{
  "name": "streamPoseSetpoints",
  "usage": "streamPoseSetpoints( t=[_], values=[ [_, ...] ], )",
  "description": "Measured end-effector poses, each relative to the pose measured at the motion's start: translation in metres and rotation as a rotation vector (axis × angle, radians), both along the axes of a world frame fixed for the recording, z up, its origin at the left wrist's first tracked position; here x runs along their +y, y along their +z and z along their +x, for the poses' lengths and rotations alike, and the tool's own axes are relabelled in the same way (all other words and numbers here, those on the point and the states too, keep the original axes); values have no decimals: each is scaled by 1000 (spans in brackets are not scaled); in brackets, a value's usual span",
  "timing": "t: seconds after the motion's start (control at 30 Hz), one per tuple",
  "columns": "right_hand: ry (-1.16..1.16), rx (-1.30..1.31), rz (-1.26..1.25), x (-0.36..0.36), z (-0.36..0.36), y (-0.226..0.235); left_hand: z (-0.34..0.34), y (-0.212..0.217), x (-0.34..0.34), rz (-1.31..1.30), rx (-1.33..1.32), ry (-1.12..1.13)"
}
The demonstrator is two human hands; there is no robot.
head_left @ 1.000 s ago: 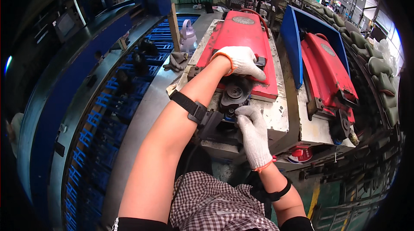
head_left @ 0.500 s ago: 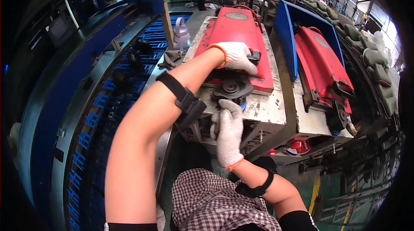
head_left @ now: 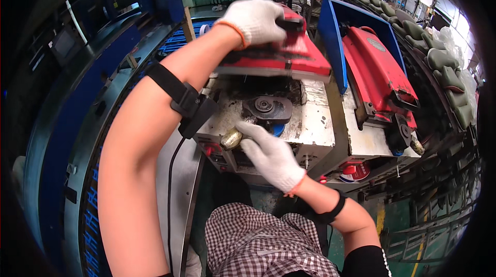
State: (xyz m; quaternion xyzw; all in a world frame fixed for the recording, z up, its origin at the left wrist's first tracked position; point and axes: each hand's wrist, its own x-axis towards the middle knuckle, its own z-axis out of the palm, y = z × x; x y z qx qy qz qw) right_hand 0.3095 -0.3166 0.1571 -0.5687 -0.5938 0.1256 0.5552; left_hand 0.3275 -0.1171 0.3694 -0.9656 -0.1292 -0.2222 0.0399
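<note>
My left hand, in a white glove, grips the front of a red machine cover and holds it raised off the machine. Beneath it lies a dirty white machine bed with a dark round disc part. My right hand, also gloved, reaches to the bed's front edge. Its fingertips touch a small brass-coloured knob just below the disc. A black strap with a cable sits on my left forearm.
To the right stands a second machine with its red cover down, behind a blue panel. A curved blue conveyor rail runs along the left. Green cushion-like pieces line the far right. My checked trousers are at the bottom.
My left hand has lifted the red cover from flat to raised, uncovering the bed and disc. My right hand moved up to the brass knob at the front edge.
</note>
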Motion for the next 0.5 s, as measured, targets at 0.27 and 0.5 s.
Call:
streamPoseSetpoints(
  t=[0.27, 0.5],
  values=[
    [-383, -326, -127, 42, 116, 73, -2, 31, 24, 378, -767, -261],
    [-499, -430, -578, 163, 142, 67, -25, 0, 34, 676, -701, 50]
  ],
)
